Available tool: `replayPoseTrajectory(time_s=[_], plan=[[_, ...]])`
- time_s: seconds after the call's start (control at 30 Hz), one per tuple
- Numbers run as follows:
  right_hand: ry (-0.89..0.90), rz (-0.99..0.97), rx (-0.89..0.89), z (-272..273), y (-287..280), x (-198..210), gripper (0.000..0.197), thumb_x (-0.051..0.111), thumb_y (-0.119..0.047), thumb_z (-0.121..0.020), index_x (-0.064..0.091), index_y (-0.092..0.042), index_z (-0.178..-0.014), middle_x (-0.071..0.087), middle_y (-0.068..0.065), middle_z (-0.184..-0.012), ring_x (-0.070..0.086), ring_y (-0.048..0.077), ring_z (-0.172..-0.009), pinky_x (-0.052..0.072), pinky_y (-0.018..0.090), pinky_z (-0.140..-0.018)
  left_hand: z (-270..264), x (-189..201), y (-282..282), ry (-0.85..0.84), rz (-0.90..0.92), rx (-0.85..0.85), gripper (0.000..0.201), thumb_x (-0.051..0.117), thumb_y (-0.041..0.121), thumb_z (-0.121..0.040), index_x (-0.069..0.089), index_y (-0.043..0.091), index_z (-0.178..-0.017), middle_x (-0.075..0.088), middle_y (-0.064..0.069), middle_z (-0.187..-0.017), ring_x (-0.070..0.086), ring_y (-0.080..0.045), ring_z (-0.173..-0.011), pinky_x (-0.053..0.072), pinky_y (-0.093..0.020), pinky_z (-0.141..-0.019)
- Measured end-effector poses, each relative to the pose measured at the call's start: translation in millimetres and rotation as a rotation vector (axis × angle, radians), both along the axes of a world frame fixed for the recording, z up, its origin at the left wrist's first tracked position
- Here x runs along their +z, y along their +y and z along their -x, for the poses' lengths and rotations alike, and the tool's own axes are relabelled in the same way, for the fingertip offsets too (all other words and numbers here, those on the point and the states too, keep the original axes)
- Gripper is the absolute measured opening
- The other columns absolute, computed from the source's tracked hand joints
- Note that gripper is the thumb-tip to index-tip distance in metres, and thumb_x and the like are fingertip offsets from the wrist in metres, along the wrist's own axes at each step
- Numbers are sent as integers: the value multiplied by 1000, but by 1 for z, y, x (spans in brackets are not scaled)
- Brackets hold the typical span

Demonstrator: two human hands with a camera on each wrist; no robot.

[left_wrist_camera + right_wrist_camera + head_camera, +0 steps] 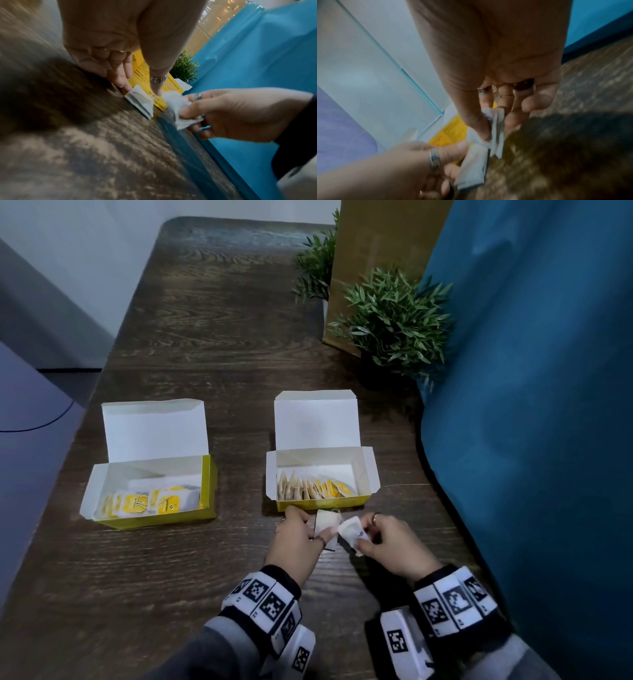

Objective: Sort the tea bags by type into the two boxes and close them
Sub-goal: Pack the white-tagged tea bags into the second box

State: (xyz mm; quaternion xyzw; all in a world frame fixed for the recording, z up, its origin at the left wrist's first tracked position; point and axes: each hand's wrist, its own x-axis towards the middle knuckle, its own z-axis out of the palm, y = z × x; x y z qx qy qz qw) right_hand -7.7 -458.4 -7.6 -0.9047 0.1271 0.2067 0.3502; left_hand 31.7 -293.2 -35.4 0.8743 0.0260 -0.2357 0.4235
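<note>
Home: wooden table, potted plants

Left hand and right hand sit close together, fingers curled and pinching.

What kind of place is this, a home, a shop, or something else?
Probably a room at home or a small office, not a shop: a dark wood table, two small potted plants, a blue curtain and a cardboard box.

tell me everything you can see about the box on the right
The right box is a small yellow card carton, white inside, standing open on the wooden table. Its lid is upright at the back and both side flaps are splayed outward. A row of tea bags stands on edge inside. Both hands work just in front of it.
</note>
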Motion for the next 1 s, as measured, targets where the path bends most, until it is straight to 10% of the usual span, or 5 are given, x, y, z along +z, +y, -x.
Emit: replayPoseTrajectory(time_s=[0.3,0.53,0.73,0.83,1.0], plan=[[-379,127,-165,-37,-10,57,19,67,-32,-78,56,-17,-74,62,-2,-61,57,18,-64,46,32,-62,-2,0,-1,59,-161,-101,30,67,30,-81,48,24,-103,64,7,-83,59,-17,-94,46,-39,-90],[-368,462,20,-62,3,42,22,46,-25,-94,61,-10,-88,64,12,-93,60,35,-92,39,33,-66,-2,23,22,61,65,-243,13,69,22,-81,65,12,-74,52,6,-60,43,-2,-53,36,-14,-55],[-434,564,131,-64,4,30,13,62,-21,-84,61,-10,-77,64,10,-82,62,34,-80,33,33,-65,-11,51,48,-480,-40,-82,20,63,53,-75,61,33,-77,47,7,-127,34,-19,-115,32,-38,-92],[-353,678,163,-61,11,25,22,72,-30,-76,62,-12,-67,68,7,-69,63,30,-72,40,34,-65,-26,53,49,-419,-178,-62,14,65,44,-79,63,29,-80,25,9,-151,22,-23,-131,25,-44,-101],[-224,758,244,-66,15,29,25,48,-36,-92,66,-19,-86,70,4,-89,57,25,-100,31,39,-87,-44,44,46,-275,-56,-38,14,61,27,-86,53,19,-78,48,-10,-129,47,-20,-118,32,-17,-86]])
